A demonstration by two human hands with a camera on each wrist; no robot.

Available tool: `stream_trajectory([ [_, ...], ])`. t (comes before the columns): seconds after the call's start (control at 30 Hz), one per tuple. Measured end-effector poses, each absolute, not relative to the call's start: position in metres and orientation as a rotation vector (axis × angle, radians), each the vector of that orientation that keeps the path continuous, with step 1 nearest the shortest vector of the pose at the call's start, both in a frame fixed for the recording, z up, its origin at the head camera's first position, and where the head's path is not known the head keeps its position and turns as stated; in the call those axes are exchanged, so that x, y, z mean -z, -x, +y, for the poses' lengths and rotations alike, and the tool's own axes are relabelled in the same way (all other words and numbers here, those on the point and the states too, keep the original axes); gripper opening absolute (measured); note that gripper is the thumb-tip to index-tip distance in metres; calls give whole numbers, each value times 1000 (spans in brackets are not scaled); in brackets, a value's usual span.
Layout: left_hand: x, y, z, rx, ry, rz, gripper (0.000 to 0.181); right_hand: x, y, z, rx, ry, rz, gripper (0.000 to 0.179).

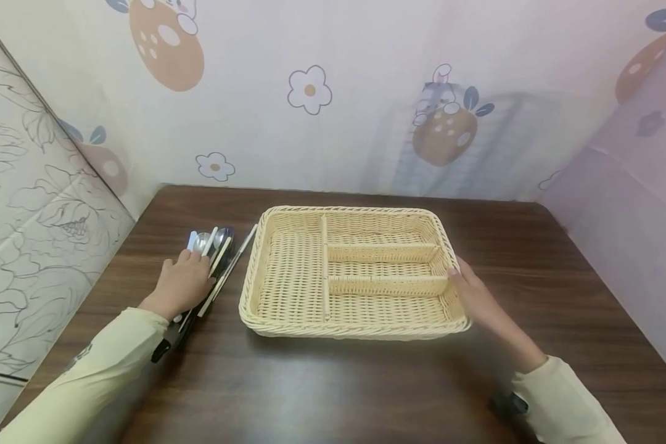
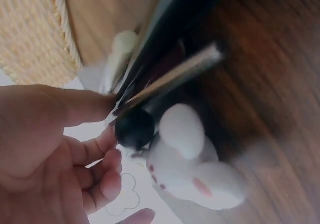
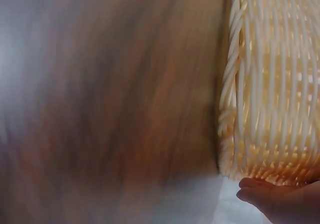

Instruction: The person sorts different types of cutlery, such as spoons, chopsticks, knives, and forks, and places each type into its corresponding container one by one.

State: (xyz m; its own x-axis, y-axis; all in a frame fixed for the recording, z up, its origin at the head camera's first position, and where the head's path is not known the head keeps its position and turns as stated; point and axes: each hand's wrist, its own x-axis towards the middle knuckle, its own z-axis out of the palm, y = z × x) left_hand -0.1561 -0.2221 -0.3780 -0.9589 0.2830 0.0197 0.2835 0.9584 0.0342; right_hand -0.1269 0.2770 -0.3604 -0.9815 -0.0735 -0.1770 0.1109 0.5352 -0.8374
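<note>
While the right hand (image 1: 473,288) grips the basket (image 1: 291,271) by its rim, the left hand (image 1: 182,285) pinches some cutlery (image 1: 219,259) between thumb and finger. Spoon heads (image 1: 202,241) show just beyond this close grip, and a thin stick (image 1: 233,263) lies between that hand and the basket.

The basket (image 1: 291,271) is woven from smooth strands, so its surface is ribbed; whether they are plastic or cane, I cannot tell. The table (image 1: 322,388) looks like wood, with visible grain and a glossy finish which reflects the light. Among the cutlery (image 1: 220,248), the spoon (image 1: 201,240) shines like metal. The white ornament (image 2: 175,166) appears smooth, like plastic. The sleeve (image 1: 94,370) is matt cloth.
</note>
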Motion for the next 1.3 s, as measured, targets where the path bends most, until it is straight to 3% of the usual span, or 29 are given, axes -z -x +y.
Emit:
stream_trajectory([
  [0.77, 373, 163, -206, -24, 413, -3043, 19, 365, 126, 275, 1523, -103, 2541, 56],
  [1.3, 298, 163, -178, -47, 642, -2767, 19, 366, 126, 273, 1558, -93, 2528, 56],
])
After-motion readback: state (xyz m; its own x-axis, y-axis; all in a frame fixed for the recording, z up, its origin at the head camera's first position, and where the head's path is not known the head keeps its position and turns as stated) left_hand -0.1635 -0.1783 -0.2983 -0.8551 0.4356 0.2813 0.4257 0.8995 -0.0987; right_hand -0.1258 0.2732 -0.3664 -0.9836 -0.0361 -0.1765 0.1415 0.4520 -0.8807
